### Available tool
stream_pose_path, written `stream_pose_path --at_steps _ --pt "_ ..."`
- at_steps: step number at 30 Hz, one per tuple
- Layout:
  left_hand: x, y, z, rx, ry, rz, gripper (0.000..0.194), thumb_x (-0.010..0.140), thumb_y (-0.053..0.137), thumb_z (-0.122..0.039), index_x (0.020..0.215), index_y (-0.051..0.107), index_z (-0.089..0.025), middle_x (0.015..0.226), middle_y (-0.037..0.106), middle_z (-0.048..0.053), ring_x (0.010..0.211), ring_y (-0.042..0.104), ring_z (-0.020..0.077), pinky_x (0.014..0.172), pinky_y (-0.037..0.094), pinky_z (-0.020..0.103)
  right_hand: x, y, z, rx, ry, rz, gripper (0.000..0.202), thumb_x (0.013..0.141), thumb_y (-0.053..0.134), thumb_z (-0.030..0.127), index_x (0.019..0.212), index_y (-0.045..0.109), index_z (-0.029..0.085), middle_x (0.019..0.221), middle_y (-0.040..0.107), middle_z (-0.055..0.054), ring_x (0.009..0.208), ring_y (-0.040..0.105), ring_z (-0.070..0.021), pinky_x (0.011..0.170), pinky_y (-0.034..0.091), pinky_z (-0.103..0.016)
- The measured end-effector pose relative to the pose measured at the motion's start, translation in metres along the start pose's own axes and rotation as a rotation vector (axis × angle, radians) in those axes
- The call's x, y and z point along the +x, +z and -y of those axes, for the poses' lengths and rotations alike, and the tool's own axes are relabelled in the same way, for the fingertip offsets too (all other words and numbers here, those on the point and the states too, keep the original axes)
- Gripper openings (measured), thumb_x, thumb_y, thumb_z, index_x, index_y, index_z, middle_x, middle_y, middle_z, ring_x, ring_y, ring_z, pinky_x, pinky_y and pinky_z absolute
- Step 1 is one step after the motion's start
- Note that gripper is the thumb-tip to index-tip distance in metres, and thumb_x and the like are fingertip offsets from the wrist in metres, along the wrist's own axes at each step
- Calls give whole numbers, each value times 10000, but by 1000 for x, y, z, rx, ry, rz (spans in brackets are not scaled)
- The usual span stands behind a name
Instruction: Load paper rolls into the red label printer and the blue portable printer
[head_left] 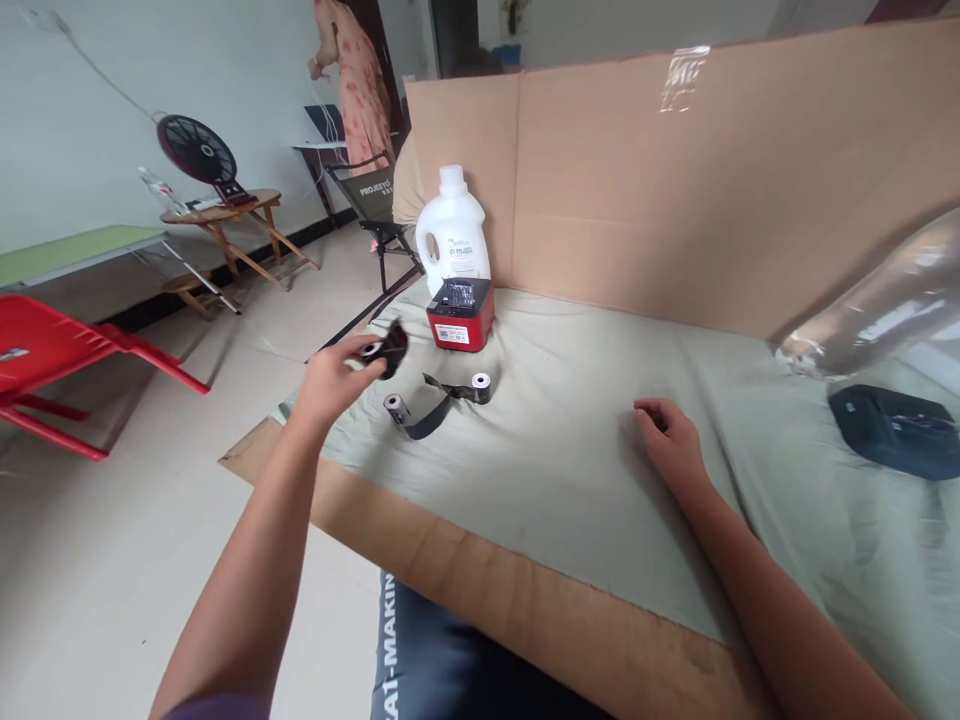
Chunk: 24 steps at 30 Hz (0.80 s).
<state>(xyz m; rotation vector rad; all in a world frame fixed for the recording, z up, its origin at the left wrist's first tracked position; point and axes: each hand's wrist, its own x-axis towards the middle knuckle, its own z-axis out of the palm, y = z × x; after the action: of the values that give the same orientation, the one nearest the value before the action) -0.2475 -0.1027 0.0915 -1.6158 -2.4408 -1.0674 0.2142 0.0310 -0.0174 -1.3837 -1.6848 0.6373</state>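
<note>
Above the left part of the cloth, my left hand [337, 382] pinches a small roll [388, 350] with a white end and a loose black strip. Just right of it, two similar white-ended rolls, one to the left [394, 406] and one to the right [481, 384], lie with a dark strip [429, 424] curling between them. Behind these stands a small red and black box-shaped device [460, 316], its top dark and shiny. My right hand [669, 438] rests on the cloth, fingers curled in and nothing visible in them.
A white jug [455, 230] stands behind the red device, before a cardboard wall [645, 180]. At right lie a dark blue object [896, 430] and clear plastic wrap [885, 290]. A wooden board edge [480, 550] borders the cloth [570, 460]. A person [356, 85] stands beyond.
</note>
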Motion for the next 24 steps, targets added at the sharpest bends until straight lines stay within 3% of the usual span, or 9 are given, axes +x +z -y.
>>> stream_pose_path --at_steps 2,5,10,15,19,22,24 --pt "-28 -13 22 19 -155 -99 403 755 663 -387 1136 713 -266 969 743 12 862 698 209 805 526 288 0 1 1 5 5 -7 304 814 541 403 987 664 186 916 696 -83 810 622 -211 797 500 -375" --pt "-67 -12 41 35 -279 -160 414 755 670 -425 1122 709 -238 948 745 29 902 709 232 805 532 304 0 1 1 10 15 -19 296 798 543 390 976 663 187 908 693 -86 811 623 -216 800 502 -383" --pt "-106 13 36 23 -219 -165 373 789 662 -474 1070 700 -232 980 736 26 813 698 197 771 525 291 1 2 0 -12 7 -28 299 793 543 390 980 661 188 897 691 -86 795 623 -217 797 506 -389" --pt "-117 26 27 116 -152 -97 324 838 624 -494 1059 687 -265 938 706 18 852 668 208 744 497 292 1 2 -1 -27 -10 -37 303 801 545 403 982 655 187 906 693 -89 791 624 -215 804 509 -394" --pt "-124 22 16 179 -139 -184 419 852 605 -532 1177 653 -273 1052 669 58 1051 616 271 765 493 321 1 2 -4 -9 -11 -24 321 808 538 411 1006 645 182 925 691 -94 805 626 -218 821 508 -405" --pt "-121 20 -3 141 -41 -294 414 885 578 -478 1217 625 -236 1122 638 82 1113 581 274 885 482 354 1 2 -5 0 -24 -19 318 808 535 413 1002 640 184 935 689 -98 813 623 -219 830 508 -414" --pt "-111 25 -23 100 76 -252 356 906 557 -434 1185 635 -227 1107 651 77 1085 586 262 933 463 362 1 3 -5 2 -29 -19 315 808 534 420 994 639 189 927 687 -99 810 619 -221 824 511 -416"
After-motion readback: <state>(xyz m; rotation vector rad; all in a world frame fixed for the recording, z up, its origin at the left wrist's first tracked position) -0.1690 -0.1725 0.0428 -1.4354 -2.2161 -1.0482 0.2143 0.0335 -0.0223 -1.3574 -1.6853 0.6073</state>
